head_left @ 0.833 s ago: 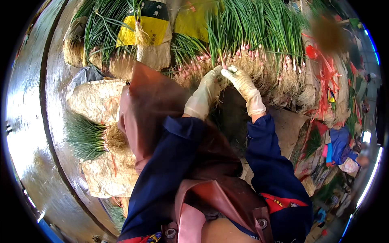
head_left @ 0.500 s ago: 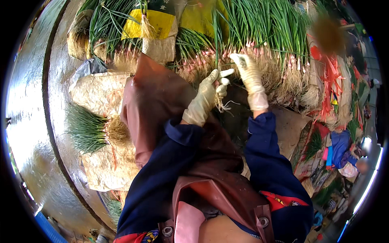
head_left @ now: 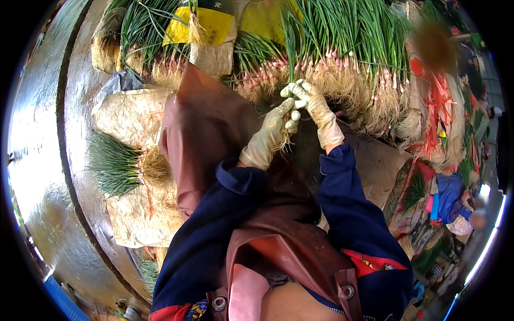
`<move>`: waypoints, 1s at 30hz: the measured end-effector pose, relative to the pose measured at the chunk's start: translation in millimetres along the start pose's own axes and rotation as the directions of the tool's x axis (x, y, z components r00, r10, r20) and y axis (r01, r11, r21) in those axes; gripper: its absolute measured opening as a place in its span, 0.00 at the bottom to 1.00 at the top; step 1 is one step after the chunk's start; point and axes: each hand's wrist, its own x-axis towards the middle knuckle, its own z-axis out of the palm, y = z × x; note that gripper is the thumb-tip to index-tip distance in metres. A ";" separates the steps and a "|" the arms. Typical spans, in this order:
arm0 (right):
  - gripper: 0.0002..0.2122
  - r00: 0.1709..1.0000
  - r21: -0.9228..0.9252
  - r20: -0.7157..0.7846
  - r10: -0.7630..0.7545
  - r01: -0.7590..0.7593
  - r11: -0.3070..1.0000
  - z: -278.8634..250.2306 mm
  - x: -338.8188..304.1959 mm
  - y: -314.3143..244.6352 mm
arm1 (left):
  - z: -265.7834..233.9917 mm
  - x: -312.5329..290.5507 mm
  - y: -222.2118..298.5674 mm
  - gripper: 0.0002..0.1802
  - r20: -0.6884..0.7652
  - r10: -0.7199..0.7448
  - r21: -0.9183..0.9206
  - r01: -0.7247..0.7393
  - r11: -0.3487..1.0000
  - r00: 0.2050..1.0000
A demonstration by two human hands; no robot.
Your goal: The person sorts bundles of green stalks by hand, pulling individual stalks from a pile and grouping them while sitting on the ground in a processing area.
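Note:
A small bunch of spring onions (head_left: pixel 290 56) stands upright in front of me, green leaves pointing away and pale stringy roots hanging down toward my lap. My left hand (head_left: pixel 267 136), in a cream rubber glove, is closed round its lower part, just above the roots. Gloved the same way, my right hand (head_left: pixel 320 111) has come against the left, its fingers closed on the stems slightly higher up. The bulbs in the grip are hidden by the fingers. Just beyond both hands lies a long row of spring onions (head_left: pixel 348 40) with pink-white bulbs and tangled roots.
At left a tied bundle of spring onions (head_left: pixel 115 163) rests on brown paper sheeting (head_left: pixel 142 219). A yellow sheet (head_left: pixel 206 29) lies among the far bunches. Red plastic strips (head_left: pixel 433 115) hang at right. A brown apron (head_left: pixel 206 134) covers my lap.
My right hand has moved left and down from beside the row and closed on the stems above my left hand. The left hand keeps its hold at nearly the same spot.

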 end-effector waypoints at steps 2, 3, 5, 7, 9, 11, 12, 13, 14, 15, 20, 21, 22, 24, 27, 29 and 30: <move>0.11 0.990 -0.534 -0.118 -0.082 0.007 0.845 -7.3 2.0 8.6 | -2.9 -1.2 -0.1 0.23 -0.059 -0.033 -0.010 0.032 0.999 0.998; 0.12 0.977 -0.737 -0.121 -0.174 0.029 0.675 -14.1 1.0 10.9 | -3.9 -2.9 -0.4 0.22 -0.014 -0.039 -0.013 0.039 0.999 0.999; 0.19 0.941 -0.888 -0.238 -0.243 -0.109 0.447 -30.0 -3.2 11.3 | -4.1 -8.0 -1.2 0.21 0.060 -0.034 -0.020 0.035 0.999 0.998; 0.16 0.786 -0.892 -0.444 -0.431 -0.339 0.300 -46.9 -11.6 4.7 | -1.9 -14.2 -2.5 0.22 0.187 -0.025 0.013 0.023 1.000 0.982; 0.18 0.859 -0.875 -0.473 0.193 -0.434 -0.213 -59.2 -29.8 -5.5 | 1.8 -18.2 -3.2 0.23 0.235 0.020 0.143 -0.055 0.988 0.972; 0.23 0.755 -0.888 -0.431 0.494 -0.258 -0.381 -58.0 -63.1 -6.0 | 4.5 -17.3 -3.7 0.27 0.103 0.010 0.205 -0.031 0.978 0.995; 0.24 0.835 -0.904 -0.400 0.378 -0.294 -0.309 -57.4 -68.5 -9.5 | 5.3 -15.8 -4.0 0.27 0.045 -0.006 0.202 -0.003 0.979 0.999; 0.26 0.830 -0.896 -0.431 0.354 -0.347 -0.276 -53.1 -75.2 -10.8 | 5.6 -14.5 -4.8 0.28 0.039 0.023 0.193 -0.030 0.981 0.999; 0.27 0.900 -0.932 -0.351 0.259 -0.362 -0.005 -49.1 -74.8 -13.4 | 5.5 -13.5 -5.4 0.25 0.064 -0.025 0.110 0.018 0.994 0.998; 0.27 0.918 -0.892 -0.335 0.212 -0.382 0.244 -43.5 -70.4 -15.6 | 4.9 -13.3 -5.8 0.22 0.120 -0.073 0.025 0.071 0.997 0.990; 0.23 0.910 0.467 0.372 0.183 -0.354 0.810 -6.6 -22.1 -16.7 | 1.0 -15.0 -2.8 0.17 0.469 -0.063 -0.213 0.183 0.960 0.881; 0.22 0.918 0.435 0.379 0.121 -0.292 0.852 -1.2 -15.8 -15.5 | -0.1 -16.3 -1.7 0.17 0.449 -0.045 -0.260 0.178 0.949 0.892; 0.20 0.917 0.408 0.388 0.091 -0.260 0.875 3.4 -10.1 -13.7 | -0.6 -16.3 -1.8 0.18 0.464 -0.004 -0.259 0.140 0.956 0.886; 0.16 0.962 0.246 0.221 0.158 -0.212 0.946 6.5 -6.2 -10.7 | -2.9 -14.7 -1.5 0.20 0.206 -0.027 -0.133 0.056 0.990 0.978; 0.09 0.993 -0.065 -0.088 0.083 -0.089 0.994 0.6 -11.7 -4.1 | -6.5 -8.5 -3.6 0.27 -0.067 -0.058 0.139 0.067 0.988 0.996; 0.08 0.984 -0.235 -0.168 0.060 -0.099 0.967 -10.2 -19.4 1.2 | -7.3 -5.6 -5.4 0.27 -0.006 -0.091 0.228 0.090 0.969 0.996; 0.09 0.979 -0.307 -0.182 0.094 -0.147 0.940 -15.2 -22.8 6.3 | -6.4 -5.2 -5.5 0.27 0.010 -0.116 0.203 0.112 0.973 0.993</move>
